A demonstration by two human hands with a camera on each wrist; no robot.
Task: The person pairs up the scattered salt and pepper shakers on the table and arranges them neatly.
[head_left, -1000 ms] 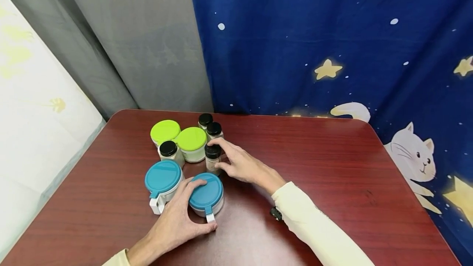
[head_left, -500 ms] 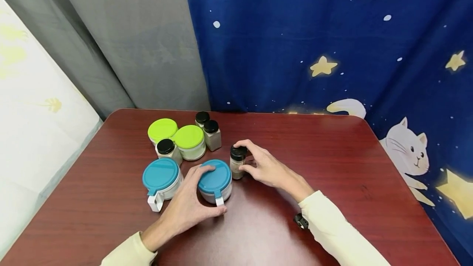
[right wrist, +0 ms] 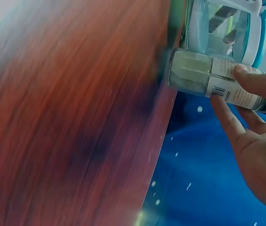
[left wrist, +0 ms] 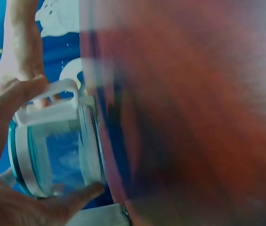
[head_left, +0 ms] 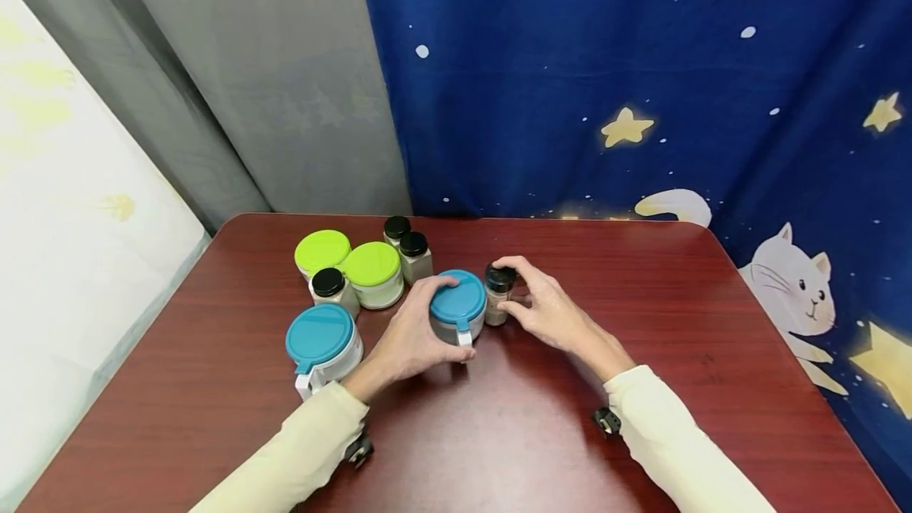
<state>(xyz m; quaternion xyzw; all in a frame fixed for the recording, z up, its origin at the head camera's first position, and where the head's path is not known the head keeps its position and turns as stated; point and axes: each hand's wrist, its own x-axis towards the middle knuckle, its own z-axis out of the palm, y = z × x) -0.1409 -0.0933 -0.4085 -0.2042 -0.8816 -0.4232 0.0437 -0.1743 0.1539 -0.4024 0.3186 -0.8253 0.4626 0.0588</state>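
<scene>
My left hand (head_left: 416,335) grips a clear jar (head_left: 459,299) with a teal lid and white handle, fingers on the lid's left side and thumb by the handle. The left wrist view shows the jar's clear wall (left wrist: 60,150) between thumb and fingers. Just to its right, a spice bottle (head_left: 497,305) with a black cap stands upright. My right hand (head_left: 552,317) pinches this bottle from the right; its paper label with a barcode (right wrist: 217,90) shows in the right wrist view. The two containers are side by side near the middle of the table.
Left of the hands stand a second teal-lidded jar (head_left: 321,335), a green-lidded jar (head_left: 372,267) and another green-lidded jar (head_left: 322,250). Black-capped square bottles (head_left: 416,258) stand among and behind them. The red-brown table (head_left: 641,291) ends at a blue curtain (head_left: 534,101).
Both hands have moved right and away from the body, carrying the teal-lidded jar and the spice bottle away from the cluster. The other containers have stayed in place.
</scene>
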